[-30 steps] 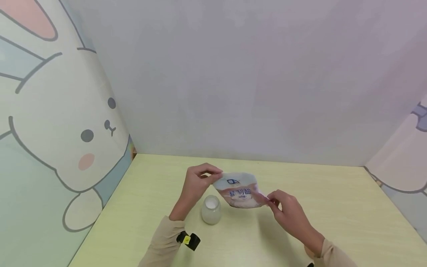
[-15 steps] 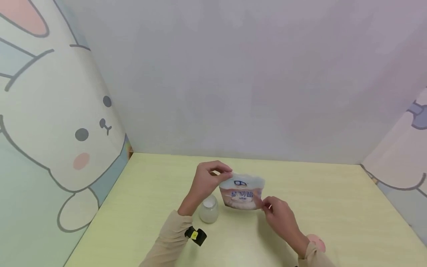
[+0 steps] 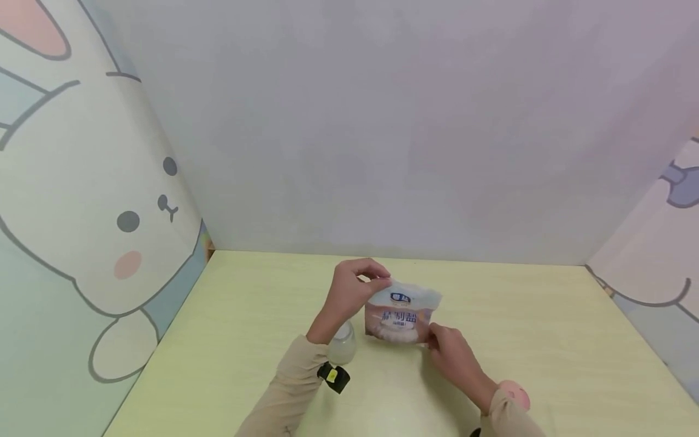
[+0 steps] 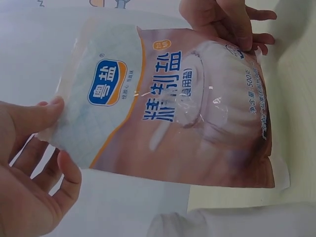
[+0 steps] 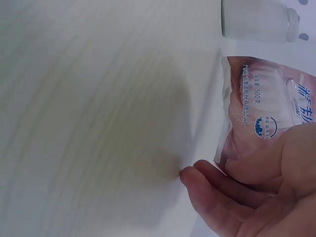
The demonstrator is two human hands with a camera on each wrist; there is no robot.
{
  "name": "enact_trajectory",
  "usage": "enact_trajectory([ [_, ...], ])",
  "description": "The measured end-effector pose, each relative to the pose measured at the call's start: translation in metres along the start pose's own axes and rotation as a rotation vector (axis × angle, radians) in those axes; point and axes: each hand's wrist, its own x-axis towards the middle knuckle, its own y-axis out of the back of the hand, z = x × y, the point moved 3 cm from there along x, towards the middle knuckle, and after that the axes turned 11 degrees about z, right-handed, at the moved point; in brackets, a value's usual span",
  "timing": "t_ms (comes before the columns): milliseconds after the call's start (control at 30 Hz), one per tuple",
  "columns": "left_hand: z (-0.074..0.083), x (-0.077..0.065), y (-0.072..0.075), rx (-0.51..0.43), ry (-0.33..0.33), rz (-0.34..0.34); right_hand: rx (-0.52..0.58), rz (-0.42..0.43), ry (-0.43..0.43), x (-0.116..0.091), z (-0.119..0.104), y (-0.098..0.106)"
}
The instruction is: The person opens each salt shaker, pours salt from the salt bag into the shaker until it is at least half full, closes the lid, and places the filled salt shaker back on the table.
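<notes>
A bag of salt [image 3: 403, 318], white on top and pinkish brown below with blue lettering, is stretched upright between both hands, its lower edge close over the table. My left hand [image 3: 349, 292] pinches the bag's top left corner between thumb and fingers. At the lower right corner, my right hand [image 3: 456, 359] pinches the bag's edge, with other fingertips near the tabletop in the right wrist view. Behind the left wrist, partly covered by it, stands a small glass jar [image 3: 342, 350] with white contents. The same jar [image 5: 256, 19] appears beyond the bag in the right wrist view.
A pink round flat thing [image 3: 516, 394] lies on the pale wooden table [image 3: 546, 340] beside the right forearm, which covers part of it. A grey wall [image 3: 404, 133] rises behind the table, with rabbit-printed panels [image 3: 87, 200] at the sides.
The salt bag has straightened from a skewed, tilted pose to nearly upright, and both hands have drawn closer together. The left wrist now overlaps the jar. The pink thing has come into fuller view.
</notes>
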Motion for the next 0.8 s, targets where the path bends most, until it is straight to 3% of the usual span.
enact_trajectory([
  [333,0.000,0.011,-0.009,0.034,-0.009,0.014,-0.052,-0.032,-0.032,0.012,0.006,-0.001],
  [567,-0.006,0.018,-0.017,0.081,-0.015,-0.012,-0.060,-0.072,-0.069,0.017,0.012,-0.007],
  [800,-0.014,0.025,-0.016,0.115,-0.016,-0.036,-0.069,-0.081,-0.066,0.022,0.016,-0.008],
])
